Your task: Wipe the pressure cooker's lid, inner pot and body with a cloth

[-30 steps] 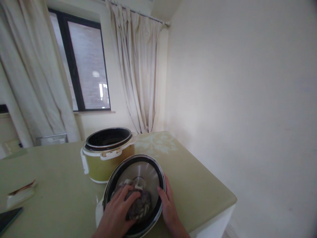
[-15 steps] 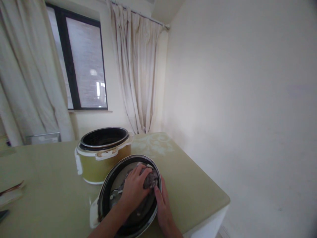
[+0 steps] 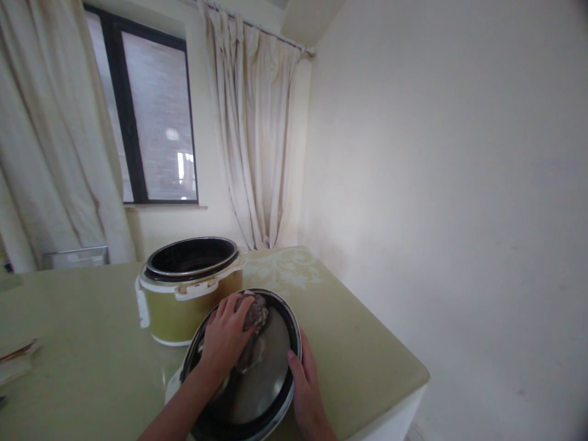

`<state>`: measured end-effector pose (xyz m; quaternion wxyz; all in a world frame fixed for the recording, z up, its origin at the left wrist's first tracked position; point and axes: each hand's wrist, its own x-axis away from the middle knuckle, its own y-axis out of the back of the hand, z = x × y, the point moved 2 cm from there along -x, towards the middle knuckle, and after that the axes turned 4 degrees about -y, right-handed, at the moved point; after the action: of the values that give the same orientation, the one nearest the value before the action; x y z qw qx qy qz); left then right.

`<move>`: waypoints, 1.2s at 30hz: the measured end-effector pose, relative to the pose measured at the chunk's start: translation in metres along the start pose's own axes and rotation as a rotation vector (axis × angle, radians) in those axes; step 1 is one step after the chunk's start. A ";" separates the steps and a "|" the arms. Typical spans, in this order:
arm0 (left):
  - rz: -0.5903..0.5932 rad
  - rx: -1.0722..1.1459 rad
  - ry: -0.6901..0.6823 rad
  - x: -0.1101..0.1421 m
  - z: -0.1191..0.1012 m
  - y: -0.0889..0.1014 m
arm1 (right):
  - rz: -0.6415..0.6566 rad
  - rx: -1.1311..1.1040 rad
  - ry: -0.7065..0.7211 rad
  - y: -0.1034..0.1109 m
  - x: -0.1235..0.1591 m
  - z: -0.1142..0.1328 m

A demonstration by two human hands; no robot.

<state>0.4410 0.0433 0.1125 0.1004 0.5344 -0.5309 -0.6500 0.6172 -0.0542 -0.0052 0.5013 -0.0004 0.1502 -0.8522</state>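
Observation:
A round pot lid (image 3: 271, 349) is tilted up at the table's near side, its metal inner face and black sealing ring toward me. Bunched under the fingers of my left hand (image 3: 225, 337) is a dark grey patterned cloth (image 3: 256, 313), pressed on the upper left part of the lid's inner face. My right hand (image 3: 307, 380) grips the lid's right rim, thumb on the near side and fingers behind. Just behind the lid stands a green and white electric cooker (image 3: 184, 312), uncovered, with a dark inner pot (image 3: 195, 256) inside.
The pale green table (image 3: 358, 343) has a rounded right corner near the white wall (image 3: 450, 184). At the left edge lies a small packet (image 3: 17, 361), partly cut off. Curtains (image 3: 257, 135) and a window (image 3: 158, 116) are behind the table.
My left hand has moved the cloth over the lid's inner face, first up to the right side, then across to the upper left. My right hand has kept its hold on the rim.

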 end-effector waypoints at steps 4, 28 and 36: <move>0.060 -0.054 0.016 0.016 0.016 0.013 | -0.017 -0.002 -0.059 -0.003 0.000 0.002; 0.322 0.425 -0.130 0.091 -0.022 0.006 | -0.037 -0.027 0.001 -0.007 0.012 0.025; 0.164 0.467 -0.105 0.047 -0.068 -0.011 | -0.006 -0.013 0.042 -0.003 0.006 0.020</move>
<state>0.4814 -0.0247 0.0855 -0.0011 0.4638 -0.7125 -0.5265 0.6144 -0.0634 0.0132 0.4954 0.0140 0.1661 -0.8526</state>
